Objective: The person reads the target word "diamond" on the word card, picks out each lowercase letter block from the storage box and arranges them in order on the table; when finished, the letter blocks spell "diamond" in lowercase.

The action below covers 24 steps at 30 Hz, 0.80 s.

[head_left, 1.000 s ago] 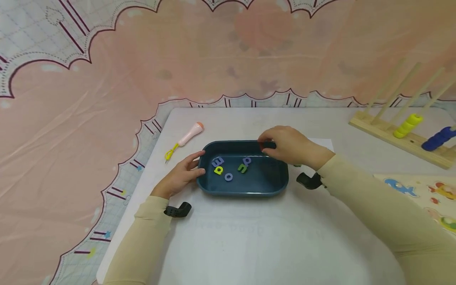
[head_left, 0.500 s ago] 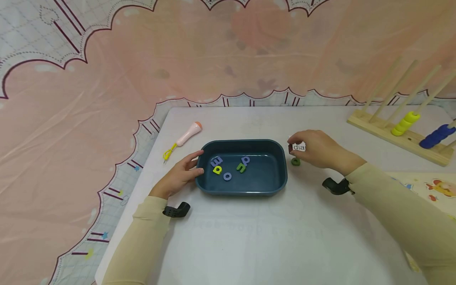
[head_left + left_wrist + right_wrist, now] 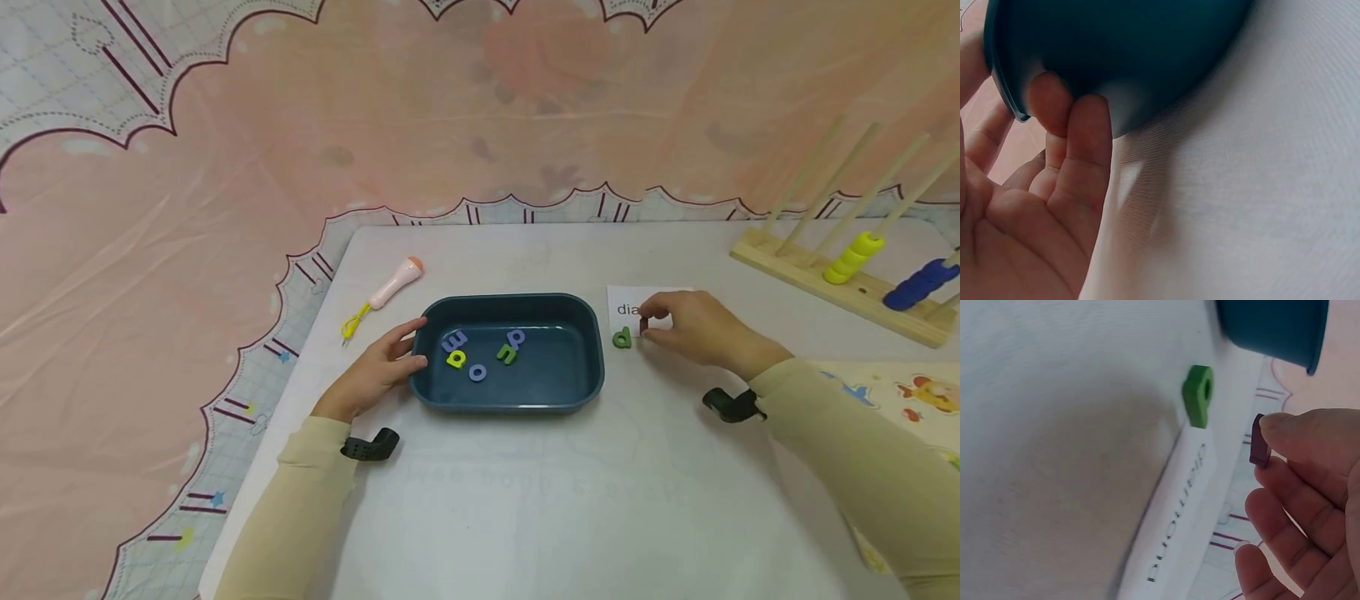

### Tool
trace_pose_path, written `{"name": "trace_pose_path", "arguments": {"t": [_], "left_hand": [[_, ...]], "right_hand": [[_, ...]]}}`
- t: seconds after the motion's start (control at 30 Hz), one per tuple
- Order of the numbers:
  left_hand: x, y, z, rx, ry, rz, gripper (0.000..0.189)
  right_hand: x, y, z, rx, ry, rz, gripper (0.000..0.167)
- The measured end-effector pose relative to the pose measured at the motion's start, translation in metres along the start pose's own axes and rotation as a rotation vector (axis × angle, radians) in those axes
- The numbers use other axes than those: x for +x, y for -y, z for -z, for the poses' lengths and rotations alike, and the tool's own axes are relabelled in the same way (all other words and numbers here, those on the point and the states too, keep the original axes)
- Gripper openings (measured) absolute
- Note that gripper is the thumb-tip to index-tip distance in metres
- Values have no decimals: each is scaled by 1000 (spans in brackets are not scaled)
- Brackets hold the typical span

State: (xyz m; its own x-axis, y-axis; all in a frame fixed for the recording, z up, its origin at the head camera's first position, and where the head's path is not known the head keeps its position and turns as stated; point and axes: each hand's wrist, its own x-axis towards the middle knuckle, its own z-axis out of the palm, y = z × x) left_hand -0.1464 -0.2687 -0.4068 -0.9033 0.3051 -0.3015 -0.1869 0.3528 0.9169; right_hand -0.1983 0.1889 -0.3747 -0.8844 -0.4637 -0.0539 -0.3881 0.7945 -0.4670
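Over white table [image 3: 480,500], maroon piece [image 3: 1260,441] bridges right grip [image 3: 697,329] lengthwise.

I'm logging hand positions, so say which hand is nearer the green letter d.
Right. The right hand is just right of the green letter d, pinching a small dark piece; the left hand is across the tray, at its left end.
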Motion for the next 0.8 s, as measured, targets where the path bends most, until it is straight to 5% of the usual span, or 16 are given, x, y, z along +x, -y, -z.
{"name": "trace_pose_path", "arguments": {"t": [0.8], "left_hand": [[-1,1,-1,-13,1,-27,66]], "right_hand": [[8,-7,-20,7,54,-15,26]]}}
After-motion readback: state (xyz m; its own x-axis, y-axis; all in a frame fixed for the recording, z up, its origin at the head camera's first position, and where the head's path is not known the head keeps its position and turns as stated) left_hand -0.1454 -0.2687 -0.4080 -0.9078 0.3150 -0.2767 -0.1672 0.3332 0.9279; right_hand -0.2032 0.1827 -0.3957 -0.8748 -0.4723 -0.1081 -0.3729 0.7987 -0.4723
